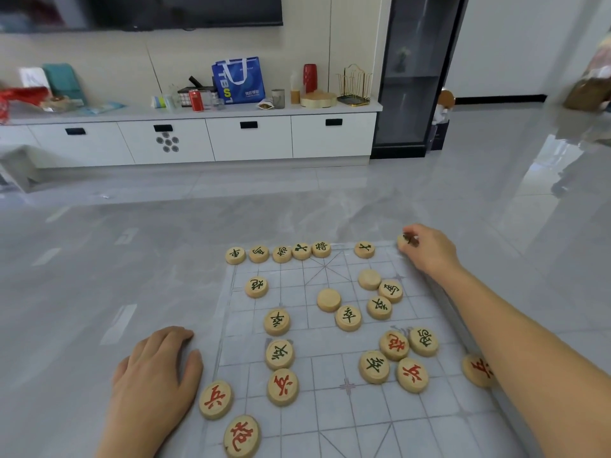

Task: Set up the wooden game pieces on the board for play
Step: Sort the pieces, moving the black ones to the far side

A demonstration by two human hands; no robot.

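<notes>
A translucent game board with a printed grid lies on the grey floor. Round wooden pieces with green or red characters sit on it. Several green ones form a row along the far edge, with another further right. My right hand reaches to the far right corner and pinches a wooden piece there. My left hand rests flat on the floor beside the board's left edge, holding nothing. Loose pieces lie scattered mid-board, two face down.
A red-marked piece lies at the board's right edge beside my right forearm. Glossy grey floor tiles surround the board. A white low cabinet with bags, cans and cups stands against the far wall, a dark glass cabinet to its right.
</notes>
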